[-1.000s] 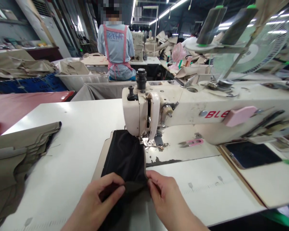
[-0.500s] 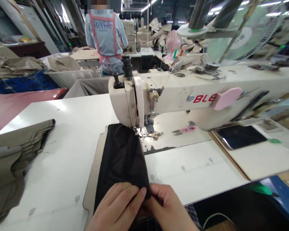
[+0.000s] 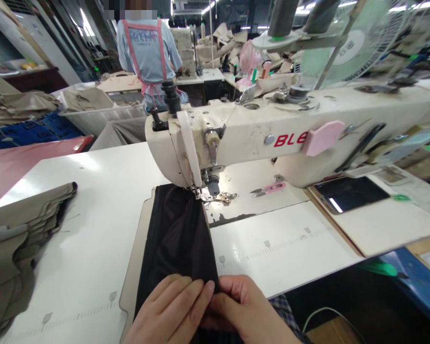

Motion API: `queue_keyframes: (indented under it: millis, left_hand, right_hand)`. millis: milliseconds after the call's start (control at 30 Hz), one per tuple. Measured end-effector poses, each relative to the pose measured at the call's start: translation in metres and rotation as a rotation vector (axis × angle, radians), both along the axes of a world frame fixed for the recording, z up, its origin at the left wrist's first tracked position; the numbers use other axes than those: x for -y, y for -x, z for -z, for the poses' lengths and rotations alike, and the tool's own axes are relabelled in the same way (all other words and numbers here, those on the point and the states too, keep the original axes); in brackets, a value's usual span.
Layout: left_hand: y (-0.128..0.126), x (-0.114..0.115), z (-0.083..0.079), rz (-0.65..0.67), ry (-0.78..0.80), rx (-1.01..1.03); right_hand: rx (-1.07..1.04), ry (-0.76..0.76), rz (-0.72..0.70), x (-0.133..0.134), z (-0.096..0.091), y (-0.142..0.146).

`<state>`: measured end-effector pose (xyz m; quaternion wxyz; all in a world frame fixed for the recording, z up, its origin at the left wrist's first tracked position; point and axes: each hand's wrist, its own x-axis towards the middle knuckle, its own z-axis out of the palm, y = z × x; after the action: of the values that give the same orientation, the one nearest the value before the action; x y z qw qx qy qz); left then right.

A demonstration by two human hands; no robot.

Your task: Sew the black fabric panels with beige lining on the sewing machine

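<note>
A long strip of black fabric (image 3: 175, 239) lies over a beige panel (image 3: 132, 272), its far end beneath the presser foot (image 3: 198, 193) of a white sewing machine (image 3: 232, 134). My left hand (image 3: 177, 306) rests across the near part of the black fabric, fingers together and gripping toward its right edge. Right beside it, my right hand (image 3: 241, 303) pinches that same edge between thumb and bent fingers. The two hands almost touch. The fabric's near end is hidden under them.
Folded beige pieces (image 3: 17, 248) are stacked at left on the white table (image 3: 93, 229). Pink-handled thread snips (image 3: 268, 189) lie beneath the machine arm, and a phone (image 3: 351, 193) lies to the right. A person in an apron (image 3: 146, 52) stands beyond, beside another machine.
My view has turned slightly, so the machine and background sit further left. Both hands keep their hold at the right edge of the black fabric, which shows little movement under the presser foot.
</note>
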<state>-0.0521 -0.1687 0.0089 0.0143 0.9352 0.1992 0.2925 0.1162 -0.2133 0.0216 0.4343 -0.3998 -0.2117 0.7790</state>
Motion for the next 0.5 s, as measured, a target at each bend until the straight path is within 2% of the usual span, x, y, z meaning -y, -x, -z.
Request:
queue_keyframes:
  millis: [200,333,367,433,500]
  left_hand:
    - [0.000,-0.001,-0.007,-0.001,-0.087,-0.024]
    - [0.001,-0.001,-0.011,0.021,-0.034,-0.025]
    - [0.001,-0.001,-0.012,0.021,-0.023,-0.027]
    - [0.001,0.001,-0.015,0.020,-0.034,-0.029]
    - [0.001,0.000,-0.022,0.037,-0.046,-0.019]
  right_hand:
    - [-0.162,-0.020,0.064,0.000,0.003,0.004]
    - [-0.115,-0.130,0.018,0.005,0.003,0.003]
    - [0.000,-0.181,0.041,0.006,0.004,0.001]
    - [0.418,-0.394,0.136,0.008,0.006,-0.008]
    - [0.916,-0.796,0.217,0.005,0.008,-0.020]
